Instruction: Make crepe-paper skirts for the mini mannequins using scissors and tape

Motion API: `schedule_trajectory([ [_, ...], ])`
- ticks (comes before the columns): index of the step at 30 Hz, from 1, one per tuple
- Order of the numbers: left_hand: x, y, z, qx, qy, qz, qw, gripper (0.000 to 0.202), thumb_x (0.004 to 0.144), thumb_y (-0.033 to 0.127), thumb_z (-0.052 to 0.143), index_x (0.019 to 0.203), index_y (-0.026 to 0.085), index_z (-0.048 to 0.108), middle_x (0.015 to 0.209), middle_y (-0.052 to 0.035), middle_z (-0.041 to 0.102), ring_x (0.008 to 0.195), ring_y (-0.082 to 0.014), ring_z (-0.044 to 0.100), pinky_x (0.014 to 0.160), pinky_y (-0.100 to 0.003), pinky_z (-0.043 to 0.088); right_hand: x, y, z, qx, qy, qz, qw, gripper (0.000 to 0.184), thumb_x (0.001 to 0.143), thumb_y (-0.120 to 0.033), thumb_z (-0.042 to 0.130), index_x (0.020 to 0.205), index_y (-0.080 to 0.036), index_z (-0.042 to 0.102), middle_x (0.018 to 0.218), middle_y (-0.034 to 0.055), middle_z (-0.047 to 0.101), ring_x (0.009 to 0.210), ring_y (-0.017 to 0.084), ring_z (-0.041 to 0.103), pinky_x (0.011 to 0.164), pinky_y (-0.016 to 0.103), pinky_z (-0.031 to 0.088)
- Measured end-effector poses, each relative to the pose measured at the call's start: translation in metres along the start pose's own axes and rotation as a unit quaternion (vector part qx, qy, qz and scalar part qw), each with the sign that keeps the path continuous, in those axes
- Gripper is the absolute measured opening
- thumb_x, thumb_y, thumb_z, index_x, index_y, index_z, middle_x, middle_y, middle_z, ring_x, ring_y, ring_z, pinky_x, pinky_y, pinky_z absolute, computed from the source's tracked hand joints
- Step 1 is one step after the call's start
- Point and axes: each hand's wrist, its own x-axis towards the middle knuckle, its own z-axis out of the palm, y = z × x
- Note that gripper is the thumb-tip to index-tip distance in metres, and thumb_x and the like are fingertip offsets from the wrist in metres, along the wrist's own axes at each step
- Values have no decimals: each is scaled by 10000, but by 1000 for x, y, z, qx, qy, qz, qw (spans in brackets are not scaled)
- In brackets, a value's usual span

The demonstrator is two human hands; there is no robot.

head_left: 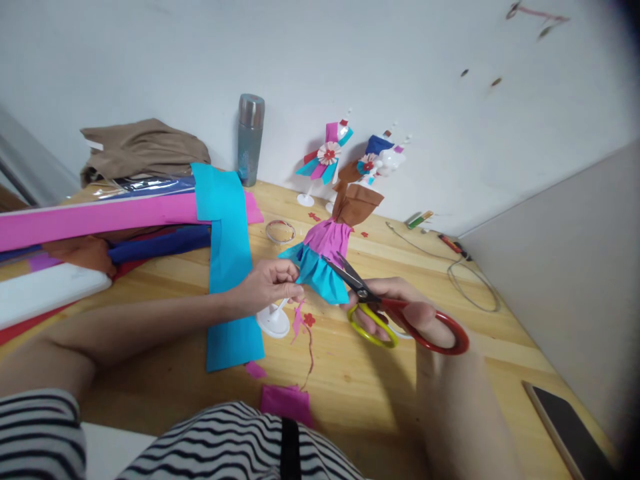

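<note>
My left hand (pixel 276 285) is closed at the lower end of a crepe paper decoration (pixel 327 235), which has brown, pink and blue gathered layers. Its white stem runs out below my fingers to a round white base (pixel 273 322), tilted toward me. In my right hand (pixel 400 303) is a pair of scissors (pixel 383 303) with one red and one yellow handle loop. The scissor blades are slightly apart and lie over the edge of the blue layer. Whether they are cutting into the paper I cannot tell.
Long blue crepe paper (pixel 231 267) and pink crepe paper (pixel 125 217) lie to the left. Finished paper decorations (pixel 327 155) stand by the wall near a metal flask (pixel 251 140). A tape roll (pixel 281 231), pink scrap (pixel 286 402), cable (pixel 470 293) and phone (pixel 567 427) lie around.
</note>
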Motion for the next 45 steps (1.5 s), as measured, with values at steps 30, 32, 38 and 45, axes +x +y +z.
schedule_trajectory([
  [30, 1, -5, -2, -6, -9, 30, 1000, 226, 661, 207, 681, 616, 149, 468, 566, 33, 619, 538, -71, 571, 506, -172, 392, 2, 3, 8, 47, -4, -25, 999, 705, 707, -738, 554, 977, -89, 611, 573, -24, 483, 396, 54, 371, 366, 193, 280],
  [32, 1, -5, -2, -6, -9, 32, 999, 226, 663, 205, 681, 612, 147, 469, 571, 32, 624, 543, -71, 574, 512, -172, 395, 1, 3, 7, 48, -7, -26, 998, 707, 702, -737, 562, 984, -91, 618, 572, -27, 480, 394, 51, 367, 369, 191, 276],
  [38, 1, -6, -2, -8, -11, 33, 999, 226, 661, 206, 688, 617, 148, 474, 570, 23, 634, 536, -77, 578, 515, -183, 407, 2, 5, 4, 30, -4, -33, 999, 716, 713, -732, 558, 995, -78, 638, 550, -27, 478, 378, 48, 368, 372, 193, 289],
  [45, 0, -5, -2, -4, -10, 26, 1000, 247, 662, 225, 693, 616, 152, 461, 567, 23, 627, 533, -76, 576, 510, -179, 405, 0, 2, 3, -9, -1, -27, 1000, 739, 702, -762, 531, 976, -86, 649, 538, -25, 476, 378, 49, 368, 355, 190, 280],
])
